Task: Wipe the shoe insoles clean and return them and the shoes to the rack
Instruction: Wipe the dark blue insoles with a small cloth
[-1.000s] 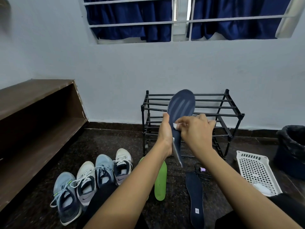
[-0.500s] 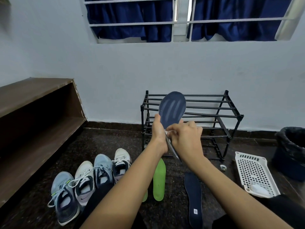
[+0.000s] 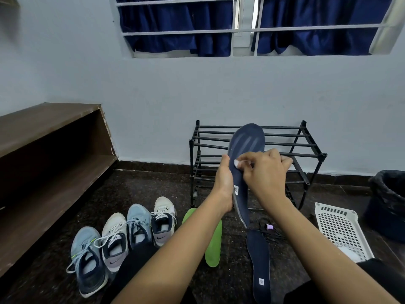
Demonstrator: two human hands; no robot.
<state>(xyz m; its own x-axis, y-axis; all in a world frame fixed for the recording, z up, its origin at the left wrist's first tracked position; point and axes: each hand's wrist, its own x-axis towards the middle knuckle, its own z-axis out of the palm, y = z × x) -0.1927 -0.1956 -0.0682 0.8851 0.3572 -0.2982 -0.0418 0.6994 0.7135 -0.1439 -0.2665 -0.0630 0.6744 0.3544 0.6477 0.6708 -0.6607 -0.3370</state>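
Observation:
My left hand (image 3: 224,183) grips a dark blue insole (image 3: 246,141) upright in front of the black shoe rack (image 3: 306,150). My right hand (image 3: 266,172) pinches a small white wipe (image 3: 237,163) against the insole's middle. A second dark blue insole (image 3: 259,264) lies flat on the floor below. Green insoles (image 3: 213,244) lie to its left, partly behind my left forearm. Several sneakers (image 3: 122,235) stand in a row on the floor at the lower left.
A white perforated basket (image 3: 341,229) sits on the floor at the right, with a black bin (image 3: 388,200) behind it. A small purple-tipped object with black cord (image 3: 269,227) lies by the rack's foot. A brown wooden shelf (image 3: 50,150) runs along the left wall.
The held insole and both hands rose slightly and shifted right. My right hand with the wipe moved up along the insole's surface.

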